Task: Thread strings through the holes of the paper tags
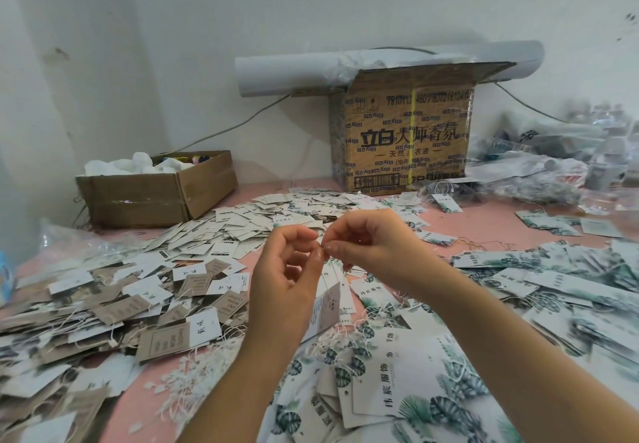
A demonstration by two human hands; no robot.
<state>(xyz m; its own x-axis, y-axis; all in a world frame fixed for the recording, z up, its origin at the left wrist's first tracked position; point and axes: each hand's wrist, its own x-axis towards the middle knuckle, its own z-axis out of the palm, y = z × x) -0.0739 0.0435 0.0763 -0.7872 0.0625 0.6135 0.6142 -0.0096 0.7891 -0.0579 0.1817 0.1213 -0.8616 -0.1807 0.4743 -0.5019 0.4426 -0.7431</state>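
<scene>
Left hand [287, 271] and right hand [368, 245] pinch a string [326, 271], its tag [326, 308] dangling; low cardboard box [155, 199] behind holds white bundles [138, 162].

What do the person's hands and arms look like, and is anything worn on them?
The left hand and right hand are bare: no gloves, rings, watch or bracelets show. Both forearms are uncovered to the picture's edge, no sleeves in view.

Light's soft and kinda flat, plain indoor stuff, a bit dim. Faint shadow sits left of the big cardboard box [404, 138] on the wall [311, 10]. Middle's sharp, but the plastic bags [553, 166] at the right edge and tags [41, 390] lower left smear out, fisheye-style.
</scene>
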